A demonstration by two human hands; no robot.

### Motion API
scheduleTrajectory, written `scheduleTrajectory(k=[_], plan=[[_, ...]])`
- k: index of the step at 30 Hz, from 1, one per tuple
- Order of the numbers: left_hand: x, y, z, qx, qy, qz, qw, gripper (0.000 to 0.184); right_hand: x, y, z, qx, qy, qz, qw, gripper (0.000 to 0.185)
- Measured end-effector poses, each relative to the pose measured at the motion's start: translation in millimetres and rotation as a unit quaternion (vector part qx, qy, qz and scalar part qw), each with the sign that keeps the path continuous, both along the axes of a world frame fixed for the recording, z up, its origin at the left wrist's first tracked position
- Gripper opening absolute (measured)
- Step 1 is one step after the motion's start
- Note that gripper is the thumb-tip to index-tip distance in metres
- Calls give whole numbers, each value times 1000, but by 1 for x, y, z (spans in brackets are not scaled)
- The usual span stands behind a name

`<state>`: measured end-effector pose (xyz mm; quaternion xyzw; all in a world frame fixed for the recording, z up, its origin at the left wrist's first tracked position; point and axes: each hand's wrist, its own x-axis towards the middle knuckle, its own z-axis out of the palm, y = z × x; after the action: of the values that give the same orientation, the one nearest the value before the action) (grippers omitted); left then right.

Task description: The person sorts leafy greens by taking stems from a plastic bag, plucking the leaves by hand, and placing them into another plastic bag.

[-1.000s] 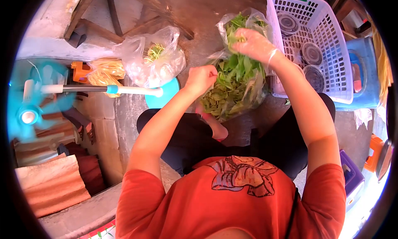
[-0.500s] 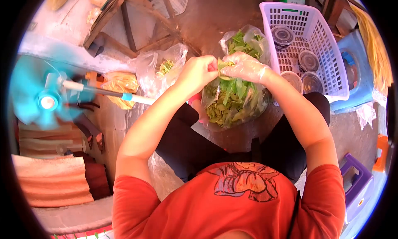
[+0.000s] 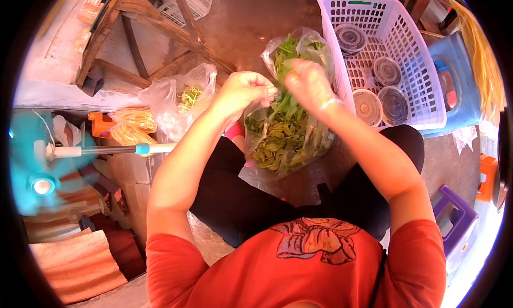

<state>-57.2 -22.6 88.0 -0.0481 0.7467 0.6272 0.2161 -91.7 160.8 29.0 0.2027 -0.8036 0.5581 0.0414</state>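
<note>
My left hand (image 3: 250, 89) is in a pinch above the near edge of a clear plastic bag (image 3: 320, 142); whatever small thing its fingertips hold is too unclear to name. My right hand (image 3: 310, 84), in a thin clear glove, is curled closed over the bag and slightly smeared by motion. A bit of green shows at its fingertips, too blurred to name. Loose green leaves (image 3: 283, 142) fill the open bag between my legs, with more greens at its far end. Left of my hands, another clear bag (image 3: 160, 102) holds a small bunch of thin stems (image 3: 189, 97).
A lilac plastic basket (image 3: 417, 67) with several round lidded tubs (image 3: 387, 71) stands at the right, by a blue stool (image 3: 462, 83). A turquoise fan (image 3: 43, 186) spins at the left. Wooden table legs (image 3: 160, 30) stand ahead; a purple stool (image 3: 454, 222) is at lower right.
My hands were together over the leaves, with green between them; now they are apart, the right one turned over and closed. The view has shifted a little, moving the surroundings left.
</note>
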Motion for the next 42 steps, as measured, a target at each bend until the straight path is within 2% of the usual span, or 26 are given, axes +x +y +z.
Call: scheduleTrajectory(k=[1, 3, 4, 8, 9, 11, 14, 17, 18, 22, 25, 26, 28, 29, 30, 31, 32, 33, 34, 35, 37, 38, 39, 40, 41, 42], plan=[[0, 0, 0, 14, -19, 16, 1000, 13, -12, 1, -9, -90, -158, -11, 983, 19], [-2, -3, 4, 69, -33, 65, 995, 13, -24, 13, -14, -91, -119, 30, 988, 25], [-2, -4, 4, 96, -38, 93, 990, 13, -24, 19, -3, -151, -261, 120, 946, 32], [-7, -8, -2, 149, -43, 135, 979, 11, -17, -1, -24, -85, -252, 165, 950, 42], [-7, -8, -6, 139, -35, 136, 980, 11, -6, -4, 3, -151, -346, 211, 902, 38], [-6, -10, -15, 118, -18, 137, 983, 11, 6, -13, 3, -215, -359, 211, 883, 34], [-6, -13, -22, 96, 2, 128, 987, 11, 13, -19, -14, -207, -382, 172, 884, 31], [-3, -13, -24, 82, 10, 127, 988, 12, 19, -19, 9, -189, -427, 128, 875, 27], [-3, -10, -26, 88, 14, 125, 988, 12, 14, -22, -1, -135, -386, 157, 899, 24], [-4, -18, -28, 101, 59, 179, 977, 10, 18, -15, -2, -90, -320, 233, 914, 13], [-12, -42, -29, 86, 80, 244, 963, 11, 13, -19, -14, -47, -207, 223, 951, 12], [-15, -56, -33, 97, 100, 269, 953, 12, 7, -19, -9, -61, -235, 159, 957, 12], [-21, -84, -33, 111, 128, 312, 935, 15, -21, -21, 3, -146, -332, 56, 930, 6], [-23, -96, -32, 124, 138, 336, 923, 16, -31, -16, 15, -254, -414, 66, 871, 8], [-25, -109, -33, 127, 141, 359, 914, 16, -56, -21, -6, -313, -443, 41, 839, 13], [-27, -120, -33, 130, 145, 380, 904, 16, -89, -20, -39, -288, -433, 31, 854, 18], [-27, -128, -32, 135, 146, 398, 895, 15, -105, -28, -57, -215, -379, -32, 900, 21], [-25, -132, -29, 144, 154, 408, 888, 15, -120, -37, -75, -130, -330, -101, 929, 25], [-23, -135, -26, 152, 162, 417, 881, 15, -138, -39, -106, 13, -264, -152, 952, 24], [-21, -138, -23, 159, 170, 425, 874, 16, -153, -35, -141, 152, -195, -177, 953, 24], [-18, -147, -20, 169, 175, 430, 869, 15, -189, -16, -202, 265, -124, -190, 937, 23], [-16, -151, -19, 170, 177, 436, 866, 15, -202, -3, -227, 211, -114, -194, 951, 24], [-13, -155, -19, 172, 177, 444, 861, 15, -206, -1, -233, -8, -138, -201, 970, 25], [-12, -161, -20, 163, 177, 453, 858, 15, -202, -4, -221, -227, -140, -196, 944, 27], [-11, -169, -20, 154, 176, 461, 856, 15, -198, -7, -211, -290, -134, -190, 928, 30], [-10, -176, -24, 147, 173, 468, 854, 15, -192, -14, -196, -83, -125, -182, 972, 30]])
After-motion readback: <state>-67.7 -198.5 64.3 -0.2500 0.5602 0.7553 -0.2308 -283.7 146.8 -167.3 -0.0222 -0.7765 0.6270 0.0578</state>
